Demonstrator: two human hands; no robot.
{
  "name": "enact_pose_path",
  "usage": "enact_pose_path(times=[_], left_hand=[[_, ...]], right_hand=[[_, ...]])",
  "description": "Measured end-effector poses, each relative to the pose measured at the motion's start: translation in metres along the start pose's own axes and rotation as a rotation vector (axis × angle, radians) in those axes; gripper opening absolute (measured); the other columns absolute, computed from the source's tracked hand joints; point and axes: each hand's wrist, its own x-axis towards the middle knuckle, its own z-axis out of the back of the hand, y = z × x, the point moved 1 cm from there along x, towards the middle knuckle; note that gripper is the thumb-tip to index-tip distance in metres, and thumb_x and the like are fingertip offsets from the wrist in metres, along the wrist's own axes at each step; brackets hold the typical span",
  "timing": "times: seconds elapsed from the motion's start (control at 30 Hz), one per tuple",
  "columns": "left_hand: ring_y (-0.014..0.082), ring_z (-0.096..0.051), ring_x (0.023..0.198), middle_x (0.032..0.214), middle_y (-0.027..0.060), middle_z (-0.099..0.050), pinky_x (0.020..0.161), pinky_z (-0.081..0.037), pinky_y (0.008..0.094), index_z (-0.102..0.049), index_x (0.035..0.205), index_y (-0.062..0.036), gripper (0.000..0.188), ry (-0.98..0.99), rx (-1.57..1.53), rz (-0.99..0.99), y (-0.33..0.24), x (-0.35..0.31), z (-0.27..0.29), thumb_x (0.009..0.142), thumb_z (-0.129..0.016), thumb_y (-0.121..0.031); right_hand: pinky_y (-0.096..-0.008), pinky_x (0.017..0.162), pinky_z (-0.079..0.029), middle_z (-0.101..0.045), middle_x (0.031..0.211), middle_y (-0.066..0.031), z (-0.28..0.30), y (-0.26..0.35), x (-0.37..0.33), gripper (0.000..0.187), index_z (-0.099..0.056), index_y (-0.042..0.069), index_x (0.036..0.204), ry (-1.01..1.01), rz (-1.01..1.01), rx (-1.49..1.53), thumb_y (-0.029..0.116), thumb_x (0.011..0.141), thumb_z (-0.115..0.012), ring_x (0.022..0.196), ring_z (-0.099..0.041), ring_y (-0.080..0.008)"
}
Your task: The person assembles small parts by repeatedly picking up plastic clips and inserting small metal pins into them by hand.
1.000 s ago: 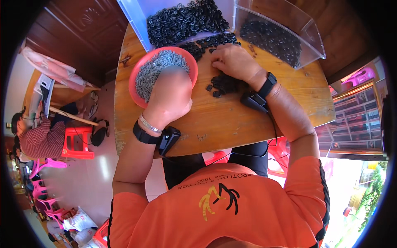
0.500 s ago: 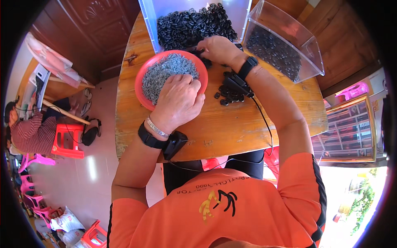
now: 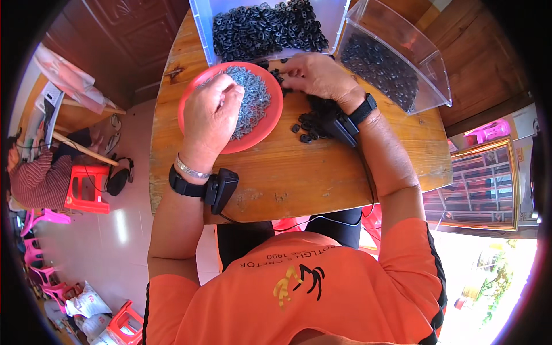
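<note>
My left hand (image 3: 211, 109) is over the left part of a red bowl (image 3: 272, 121), with its fingers curled together. Many small silvery pieces shaped like screws (image 3: 253, 98) fill the bowl. Whatever the left fingers hold is hidden. Beyond the bowl's right rim, my right hand (image 3: 322, 77) is bent over loose black plastic pieces (image 3: 280, 76), its fingers drawn in. I cannot make out what is between them. A second small pile of black pieces (image 3: 310, 125) lies near my right wrist.
At the back stands a clear bin (image 3: 204, 34) holding black oval pieces (image 3: 267, 29). To its right, a clear tray (image 3: 434, 69) holds more. All rest on a wooden table (image 3: 276, 184). A person (image 3: 43, 178) sits at the far left by a red stool (image 3: 86, 190).
My left hand has moved left and slightly away from me over the bowl. The right hand has shifted right. The whole view has shifted slightly.
</note>
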Motion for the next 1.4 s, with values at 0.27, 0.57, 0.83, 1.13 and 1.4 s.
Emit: enact_pose_path(times=[0.27,0.57,0.83,1.13,1.4], left_hand=[[0.0140,-0.047,0.048,0.054,0.0072,-0.049,0.048,-0.036,0.0290,-0.057,0.080,-0.0003,0.014,0.047,-0.076,-0.003,0.007,0.001,-0.008,0.086,-0.056,-0.014],[0.0078,-0.043,0.050,0.055,0.0031,-0.048,0.048,-0.034,0.0259,-0.057,0.080,0.0001,0.014,0.040,-0.126,0.037,0.010,0.001,-0.005,0.086,-0.055,-0.013],[0.0078,-0.043,0.050,0.055,0.0027,-0.047,0.048,-0.035,0.0261,-0.058,0.081,0.0006,0.015,0.054,-0.134,0.041,0.012,0.000,-0.007,0.086,-0.056,-0.013],[0.0066,-0.039,0.051,0.055,0.0009,-0.043,0.047,-0.032,0.0261,-0.056,0.079,-0.0001,0.015,0.038,-0.153,0.036,0.016,-0.001,-0.008,0.086,-0.056,-0.013],[0.0056,-0.036,0.051,0.055,-0.0013,-0.040,0.047,-0.030,0.0254,-0.053,0.075,-0.0007,0.017,0.040,-0.181,0.045,0.016,0.000,-0.009,0.087,-0.055,-0.013]], right_hand=[[-0.0381,0.078,-0.048,-0.062,0.093,-0.0146,-0.014,-0.017,0.004,0.025,-0.067,0.005,0.095,0.056,0.118,-0.092,0.019,0.074,-0.067,0.089,-0.060,-0.0318],[-0.0372,0.078,-0.049,-0.064,0.094,-0.0135,0.002,-0.014,0.000,0.024,-0.068,0.008,0.096,0.053,-0.011,-0.088,0.018,0.074,-0.066,0.089,-0.061,-0.0298],[-0.0387,0.083,-0.048,-0.064,0.092,-0.0130,-0.023,-0.006,0.010,0.019,-0.067,0.009,0.092,-0.111,0.241,-0.158,0.020,0.079,-0.060,0.092,-0.060,-0.0302],[-0.0394,0.071,-0.051,-0.066,0.081,-0.0145,-0.011,-0.017,0.005,0.015,-0.067,0.007,0.090,-0.151,0.062,-0.033,0.016,0.080,-0.060,0.077,-0.063,-0.0331],[-0.0392,0.069,-0.051,-0.066,0.078,-0.0132,-0.013,-0.028,0.005,0.014,-0.067,0.009,0.089,-0.208,0.018,-0.156,0.017,0.080,-0.060,0.075,-0.064,-0.0319]])
